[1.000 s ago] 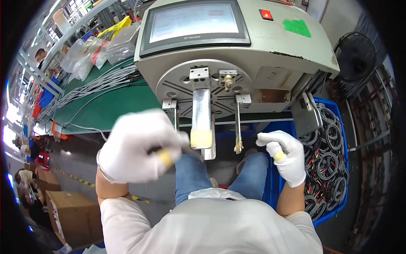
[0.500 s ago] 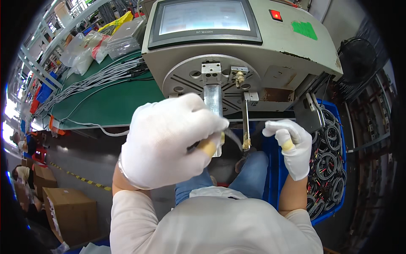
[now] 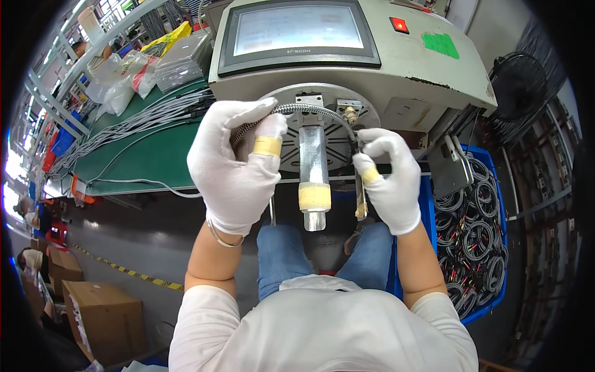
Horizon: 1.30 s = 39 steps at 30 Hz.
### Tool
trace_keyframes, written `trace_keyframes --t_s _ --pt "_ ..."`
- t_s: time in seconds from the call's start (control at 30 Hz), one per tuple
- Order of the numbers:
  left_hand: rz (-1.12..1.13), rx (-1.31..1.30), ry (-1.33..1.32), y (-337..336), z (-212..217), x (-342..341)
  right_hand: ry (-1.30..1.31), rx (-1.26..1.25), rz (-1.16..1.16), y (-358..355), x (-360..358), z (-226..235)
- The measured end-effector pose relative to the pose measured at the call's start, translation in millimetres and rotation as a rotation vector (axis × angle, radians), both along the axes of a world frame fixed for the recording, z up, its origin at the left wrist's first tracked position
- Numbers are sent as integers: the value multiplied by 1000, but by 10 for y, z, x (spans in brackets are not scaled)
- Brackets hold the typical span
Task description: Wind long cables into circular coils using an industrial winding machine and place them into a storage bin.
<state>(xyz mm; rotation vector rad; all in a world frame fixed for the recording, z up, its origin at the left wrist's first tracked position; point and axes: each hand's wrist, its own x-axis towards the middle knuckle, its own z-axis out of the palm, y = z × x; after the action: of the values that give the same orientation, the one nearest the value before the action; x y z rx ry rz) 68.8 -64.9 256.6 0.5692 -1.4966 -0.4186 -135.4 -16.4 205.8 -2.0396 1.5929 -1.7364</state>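
Note:
A grey braided-looking cable (image 3: 304, 108) arches over the metal spindle (image 3: 313, 155) of the machine, in front of its slotted round plate. My left hand (image 3: 232, 173), in a white glove with yellow tape on the thumb, grips the cable's left part, its fingers curled around it. The right end of the arc meets my right hand (image 3: 395, 180), also gloved and taped, where thumb and forefinger close on it. Yellow tape (image 3: 314, 196) wraps the spindle's lower part. A thin metal rod (image 3: 361, 195) hangs beside my right fingers.
Above the plate, the machine carries a lit screen (image 3: 299, 28) and a red switch (image 3: 400, 25). Bundled grey cables (image 3: 133, 127) lie on the green table (image 3: 164, 152) at left. A blue bin (image 3: 503, 266) of coiled cables stands at right, cardboard boxes (image 3: 108, 316) at lower left.
My left hand has moved up and left off the spindle's front, baring it. My right hand has risen leftward to the cable, which now arches above the spindle between both hands.

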Motion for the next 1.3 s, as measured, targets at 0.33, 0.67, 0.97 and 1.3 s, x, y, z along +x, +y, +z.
trace_keyframes --t_s 0.33,0.67,0.97,1.3 --pt "-349 170 124 7 -284 229 -160 17 49 -125 55 3" --pt "-388 241 261 -67 -356 122 -292 70 49 -113 127 -33" --pt "-377 462 157 -245 -739 562 -183 -2 -137 -241 128 -7" --pt "-574 802 267 -577 -1721 1533 -44 -110 -156 -268 73 -125"
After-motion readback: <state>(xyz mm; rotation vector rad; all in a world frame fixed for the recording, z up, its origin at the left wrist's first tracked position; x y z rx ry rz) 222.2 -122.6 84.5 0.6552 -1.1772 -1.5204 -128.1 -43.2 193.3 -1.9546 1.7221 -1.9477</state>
